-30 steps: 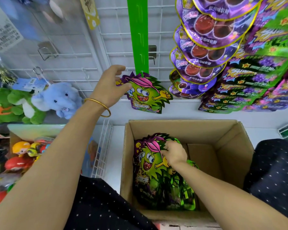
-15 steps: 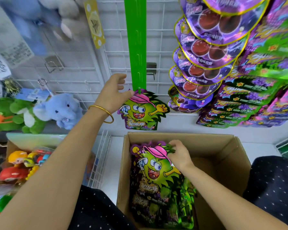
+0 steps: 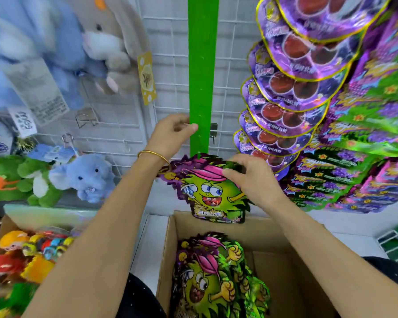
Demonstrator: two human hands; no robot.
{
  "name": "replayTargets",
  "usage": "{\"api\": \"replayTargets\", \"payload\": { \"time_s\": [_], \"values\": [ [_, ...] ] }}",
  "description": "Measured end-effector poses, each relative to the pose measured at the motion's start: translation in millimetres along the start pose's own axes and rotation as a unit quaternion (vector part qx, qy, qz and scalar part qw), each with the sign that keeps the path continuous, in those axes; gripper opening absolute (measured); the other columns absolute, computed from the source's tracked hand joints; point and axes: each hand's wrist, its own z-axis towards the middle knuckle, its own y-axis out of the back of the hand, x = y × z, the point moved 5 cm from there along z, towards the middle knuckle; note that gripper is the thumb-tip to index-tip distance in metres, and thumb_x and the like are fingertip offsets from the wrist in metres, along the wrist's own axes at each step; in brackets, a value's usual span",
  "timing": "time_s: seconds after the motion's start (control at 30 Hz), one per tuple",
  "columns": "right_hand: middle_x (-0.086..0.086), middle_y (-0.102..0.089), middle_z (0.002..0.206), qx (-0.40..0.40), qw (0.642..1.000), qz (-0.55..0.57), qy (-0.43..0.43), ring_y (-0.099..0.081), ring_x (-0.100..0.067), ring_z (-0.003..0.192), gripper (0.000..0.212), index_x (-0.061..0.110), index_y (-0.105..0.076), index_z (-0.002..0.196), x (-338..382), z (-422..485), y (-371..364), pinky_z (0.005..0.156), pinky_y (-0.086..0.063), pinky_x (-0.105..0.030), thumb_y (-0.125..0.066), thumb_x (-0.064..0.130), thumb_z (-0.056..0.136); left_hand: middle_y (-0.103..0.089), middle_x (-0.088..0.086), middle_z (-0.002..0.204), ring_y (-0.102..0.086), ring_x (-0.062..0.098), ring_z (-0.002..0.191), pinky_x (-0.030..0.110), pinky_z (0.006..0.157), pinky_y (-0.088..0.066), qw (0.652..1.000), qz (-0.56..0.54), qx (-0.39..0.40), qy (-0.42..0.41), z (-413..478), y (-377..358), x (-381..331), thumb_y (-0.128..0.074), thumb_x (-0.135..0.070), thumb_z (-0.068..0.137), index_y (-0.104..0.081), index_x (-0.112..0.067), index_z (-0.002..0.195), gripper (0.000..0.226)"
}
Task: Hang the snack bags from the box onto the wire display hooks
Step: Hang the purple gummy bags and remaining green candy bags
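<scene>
Your right fingers (image 3: 230, 173) pinch one snack bag (image 3: 207, 193), your left fingers (image 3: 182, 127) pinch the one green strip (image 3: 202, 65); the near box (image 3: 274, 235) holds a stack (image 3: 205, 283) you cannot count.

Bright, even light fills the scene, and shadows are soft and faint; the inside of the cardboard box (image 3: 255, 230) is a shade darker. White glare streaks the shiny purple bags (image 3: 308, 72) at upper right. The plush toys (image 3: 62, 42) at upper left smear with motion blur. The wide lens stretches the corners and bends the wire grid (image 3: 175, 72). The green-faced bag (image 3: 207, 193) in the middle is fairly sharp.
</scene>
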Motion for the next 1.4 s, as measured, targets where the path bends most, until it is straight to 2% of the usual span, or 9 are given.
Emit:
{"api": "replayTargets", "payload": {
  "time_s": [0.07,0.2,0.4,0.83,0.93,1.03,1.17,1.3,1.4],
  "values": [
    [0.005,-0.048,0.061,-0.058,0.997,-0.045,0.008,-0.046,-0.018,0.064,0.022,0.013,-0.061,0.076,11,11,4,0.061,-0.04,-0.037,-0.067,0.033,0.082,-0.056,0.011,0.078,-0.048,0.014,0.07,0.022,0.066,-0.039,0.999,0.04,0.028,-0.023,0,-3,-5,-0.057,-0.016,0.089,-0.065,-0.002,0.091,0.016],
    [0.005,-0.049,0.068,-0.116,0.985,-0.124,-0.004,-0.05,-0.024,0.075,0.026,0.019,-0.055,0.079,26,24,-2,0.06,-0.034,-0.032,-0.059,0.043,0.086,-0.026,0.001,0.053,-0.025,0.002,0.042,0.02,0.044,-0.02,0.997,0.057,0.04,-0.034,-4,-2,-10,-0.054,-0.021,0.091,-0.039,-0.011,0.055,0.04],
    [-0.003,-0.067,0.089,-0.163,0.973,-0.162,0.008,-0.059,-0.029,0.09,0.028,0.017,-0.06,0.096,36,34,-10,0.06,-0.029,-0.03,-0.054,0.043,0.09,-0.024,-0.003,0.053,-0.024,0.003,0.043,0.021,0.046,-0.021,0.997,0.071,0.035,-0.018,-6,-3,-8,-0.051,-0.024,0.092,-0.033,-0.019,0.054,0.043],
    [-0.014,-0.066,0.086,-0.135,0.982,-0.127,0.045,-0.058,-0.036,0.082,0.028,0.006,-0.054,0.092,30,39,-28,0.063,-0.039,-0.038,-0.054,0.034,0.091,-0.026,-0.001,0.053,-0.025,0.013,0.049,0.029,0.051,-0.022,0.997,0.081,0.019,-0.007,-9,1,-8,-0.048,-0.028,0.093,-0.033,-0.017,0.053,0.045],
    [-0.017,-0.064,0.092,-0.118,0.984,-0.129,0.048,-0.058,-0.038,0.087,0.025,0.004,-0.052,0.095,25,41,-37,0.067,-0.044,-0.042,-0.053,0.029,0.093,-0.034,0.004,0.056,-0.031,0.012,0.051,0.027,0.052,-0.027,0.997,0.073,0.023,-0.012,-9,3,-3,-0.051,-0.024,0.092,-0.048,-0.005,0.06,0.038],
    [-0.015,-0.063,0.103,-0.103,0.985,-0.131,0.039,-0.058,-0.037,0.095,0.024,0.006,-0.052,0.104,19,43,-44,0.071,-0.046,-0.042,-0.053,0.027,0.093,-0.048,0.0,0.06,-0.043,-0.002,0.051,0.011,0.052,-0.036,0.998,0.055,0.032,0.0,-9,4,3,-0.055,-0.015,0.09,-0.052,-0.016,0.065,0.025],
    [-0.014,-0.057,0.11,-0.109,0.984,-0.135,0.04,-0.053,-0.033,0.102,0.025,0.005,-0.05,0.11,15,42,-43,0.081,-0.044,-0.043,-0.057,0.02,0.09,-0.061,0.004,0.083,-0.056,0.011,0.076,0.023,0.077,-0.048,0.997,0.064,0.047,0.014,-12,3,10,-0.057,-0.003,0.086,-0.057,-0.013,0.088,0.01],
    [-0.015,-0.053,0.117,-0.162,0.974,-0.114,0.111,-0.05,-0.031,0.112,0.038,0.001,-0.049,0.12,23,19,-33,0.093,-0.038,-0.033,-0.059,0.002,0.083,-0.06,0.012,0.116,-0.053,0.013,0.104,0.023,0.097,-0.04,0.994,0.097,0.055,-0.008,-24,8,9,-0.059,0.0,0.083,-0.052,-0.006,0.122,0.04],
    [-0.011,-0.053,0.113,-0.182,0.973,-0.054,0.134,-0.054,-0.026,0.107,0.036,0.004,-0.05,0.118,6,-21,-33,0.087,-0.045,-0.031,-0.054,-0.002,0.082,-0.046,0.009,0.137,-0.043,0.018,0.126,0.021,0.102,-0.031,0.985,0.166,0.041,-0.02,-39,15,15,-0.063,-0.006,0.082,-0.038,-0.01,0.135,0.059]
  ]
}}
